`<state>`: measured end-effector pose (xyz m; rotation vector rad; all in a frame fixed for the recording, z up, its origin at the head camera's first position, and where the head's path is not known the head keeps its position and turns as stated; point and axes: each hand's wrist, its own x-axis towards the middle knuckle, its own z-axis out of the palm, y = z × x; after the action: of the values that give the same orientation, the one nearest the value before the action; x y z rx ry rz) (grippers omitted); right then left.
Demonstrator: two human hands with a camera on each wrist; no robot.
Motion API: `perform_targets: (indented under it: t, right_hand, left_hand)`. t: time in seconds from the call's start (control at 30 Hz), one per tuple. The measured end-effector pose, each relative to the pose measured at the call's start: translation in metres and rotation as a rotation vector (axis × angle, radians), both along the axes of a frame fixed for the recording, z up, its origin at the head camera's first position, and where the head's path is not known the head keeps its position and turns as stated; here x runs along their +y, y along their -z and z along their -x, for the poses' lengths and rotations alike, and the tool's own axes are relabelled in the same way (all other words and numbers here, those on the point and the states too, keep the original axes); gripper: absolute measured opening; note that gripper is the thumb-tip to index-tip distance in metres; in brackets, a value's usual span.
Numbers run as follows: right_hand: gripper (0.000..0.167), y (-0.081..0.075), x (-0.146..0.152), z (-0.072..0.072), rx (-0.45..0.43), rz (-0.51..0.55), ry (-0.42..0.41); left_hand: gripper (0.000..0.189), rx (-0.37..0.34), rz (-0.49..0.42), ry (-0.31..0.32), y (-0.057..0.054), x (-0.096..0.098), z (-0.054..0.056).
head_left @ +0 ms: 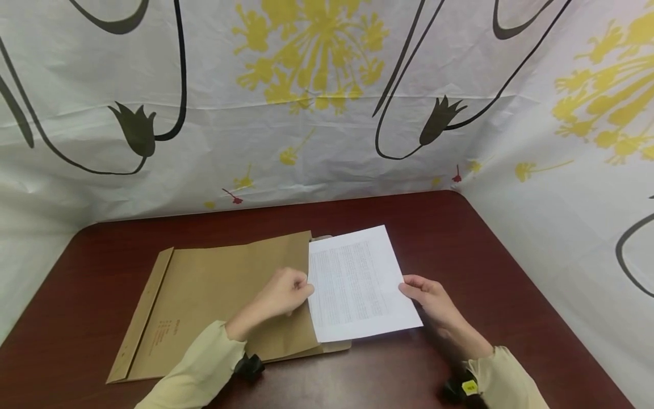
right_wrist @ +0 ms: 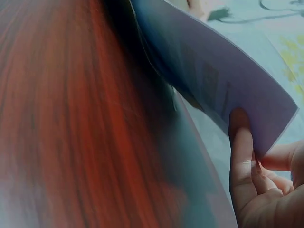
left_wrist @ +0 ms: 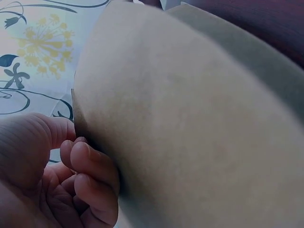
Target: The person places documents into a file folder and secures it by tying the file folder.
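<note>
A large brown paper envelope (head_left: 214,289) lies on the table, its open end toward the right. My left hand (head_left: 285,292) pinches the edge of the envelope's upper layer at that end; in the left wrist view, thumb and curled fingers (left_wrist: 95,166) meet at the brown edge. A white printed sheet (head_left: 357,284) sticks out of the opening, tilted, its left part hidden inside the envelope. My right hand (head_left: 431,298) holds the sheet's right edge between thumb and fingers. From the right wrist, the paper (right_wrist: 209,71) shows raised above the table.
The dark reddish wooden table (head_left: 490,307) has rounded far corners. White cloth (head_left: 214,74) with yellow and dark flower prints hangs behind it and along the right side. The envelope's folded strip (head_left: 140,318) lies at its left end.
</note>
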<state>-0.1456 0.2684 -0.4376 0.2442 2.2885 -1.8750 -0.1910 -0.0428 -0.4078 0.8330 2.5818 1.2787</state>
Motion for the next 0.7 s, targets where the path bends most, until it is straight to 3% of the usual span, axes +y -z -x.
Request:
perform_targets:
  t: [0.17,0.33,0.7]
  right_hand:
    - [0.034,0.003,-0.012,0.002,-0.01,0.045,-0.035]
    - [0.032,0.002,-0.016,0.002,-0.015,0.058,-0.019]
    - [0.031,0.001,-0.047,0.004,0.014,0.124,-0.069]
  left_hand:
    - [0.033,-0.035,0.013,-0.006,-0.001,0.001,0.0]
    - [0.033,-0.044,0.022,-0.007,0.0,0.001,0.001]
    - [0.033,-0.001,-0.014,0.004,-0.001,0.0,0.0]
